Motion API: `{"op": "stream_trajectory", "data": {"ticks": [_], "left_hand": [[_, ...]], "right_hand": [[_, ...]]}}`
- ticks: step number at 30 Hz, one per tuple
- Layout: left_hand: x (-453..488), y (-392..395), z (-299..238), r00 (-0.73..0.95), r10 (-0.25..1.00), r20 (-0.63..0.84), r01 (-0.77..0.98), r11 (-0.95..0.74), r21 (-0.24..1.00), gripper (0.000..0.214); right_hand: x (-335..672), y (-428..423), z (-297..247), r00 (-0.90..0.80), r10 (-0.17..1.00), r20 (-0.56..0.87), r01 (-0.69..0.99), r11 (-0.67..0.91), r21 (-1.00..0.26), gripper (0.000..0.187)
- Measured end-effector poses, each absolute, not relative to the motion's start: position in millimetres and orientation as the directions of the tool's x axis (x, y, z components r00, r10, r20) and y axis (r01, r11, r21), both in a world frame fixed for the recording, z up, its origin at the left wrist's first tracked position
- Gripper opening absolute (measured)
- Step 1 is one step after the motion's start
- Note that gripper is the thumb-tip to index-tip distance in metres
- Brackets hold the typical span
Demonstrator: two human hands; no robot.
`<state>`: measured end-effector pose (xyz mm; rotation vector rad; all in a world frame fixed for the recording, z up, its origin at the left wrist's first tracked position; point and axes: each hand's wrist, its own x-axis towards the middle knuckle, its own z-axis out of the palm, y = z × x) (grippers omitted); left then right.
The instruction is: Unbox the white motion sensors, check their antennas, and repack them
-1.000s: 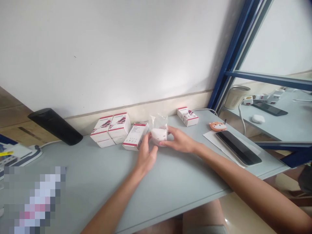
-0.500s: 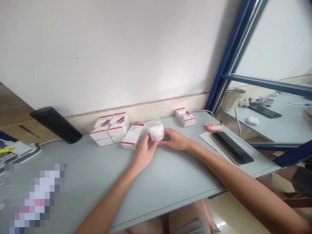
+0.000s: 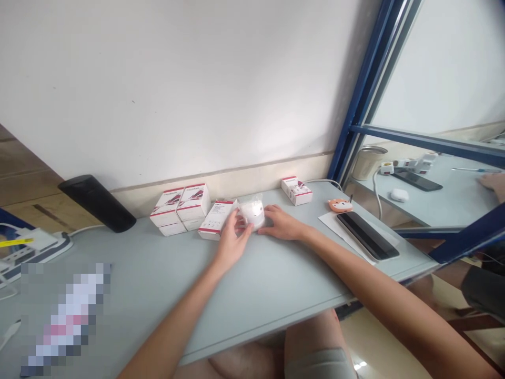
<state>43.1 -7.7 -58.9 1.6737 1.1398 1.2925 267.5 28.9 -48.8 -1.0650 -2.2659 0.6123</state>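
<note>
Both my hands meet at the middle back of the grey table [image 3: 165, 284]. Between them is a small white device in a clear plastic bag [image 3: 253, 212]. My left hand [image 3: 231, 240] has its fingers closed on the bag's left side. On the right side, my right hand [image 3: 281, 223] grips the bag too. An open white-and-red box [image 3: 218, 218] lies just left of the bag, its open end towards the bag. Two more white-and-red boxes [image 3: 182, 206] sit stacked further left against the wall.
A black cylinder [image 3: 97, 203] leans at the wall on the left. Another white-and-red box [image 3: 296, 190], an orange figure [image 3: 340, 205] and a black phone [image 3: 367, 235] on paper lie to the right. Blue frame posts [image 3: 363, 89] separate a neighbouring table, where another person's hand [image 3: 493, 182] rests.
The bagged device has come down lower and closer to the open box, with the bag's top folded down. Both hands stayed on it. The camera view shifted slightly.
</note>
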Motion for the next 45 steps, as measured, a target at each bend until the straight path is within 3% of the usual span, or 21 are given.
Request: {"op": "stream_trajectory", "data": {"ticks": [3,6,14,18,25,32,34,38,42,45], "left_hand": [[40,-6,-58,0.147,0.933,0.328,0.259,-0.356,0.898,0.053],[40,-5,-59,0.17,0.929,0.33,0.268,-0.366,0.891,0.05],[44,-3,-63,0.079,0.932,0.355,0.195,-0.363,0.911,0.082],[44,0,-62,0.118,0.939,0.323,0.136,-0.337,0.932,0.071],[45,-3,-62,0.096,0.941,0.323,0.18,-0.336,0.925,0.055],[46,-10,-53,0.045,0.938,0.343,0.149,-0.346,0.926,0.078],[45,-9,-51,0.068,0.958,0.28,0.077,-0.285,0.955,0.08],[44,-8,-45,0.093,0.979,0.184,-0.011,-0.184,0.983,0.059],[43,-13,-33,0.074,0.989,0.129,-0.15,-0.117,0.982,0.055],[46,-17,-25,0.092,0.99,0.105,-0.253,-0.079,0.964,0.052]], "right_hand": [[268,29,-45,-0.531,0.791,0.304,0.525,0.588,-0.615,0.056],[268,29,-42,-0.509,0.797,0.326,0.518,0.585,-0.624,0.054],[264,37,-51,-0.458,0.834,0.308,0.573,0.542,-0.615,0.052],[265,38,-51,-0.453,0.838,0.304,0.592,0.538,-0.6,0.051],[268,32,-46,-0.484,0.826,0.288,0.594,0.552,-0.585,0.051],[267,26,-43,-0.525,0.794,0.306,0.546,0.59,-0.595,0.038],[266,24,-42,-0.534,0.784,0.316,0.514,0.598,-0.615,0.036],[262,20,-41,-0.532,0.784,0.32,0.426,0.574,-0.699,0.036],[262,19,-37,-0.477,0.825,0.302,0.32,0.483,-0.815,0.051],[264,20,-30,-0.415,0.869,0.27,0.133,0.352,-0.927,0.059]]}}
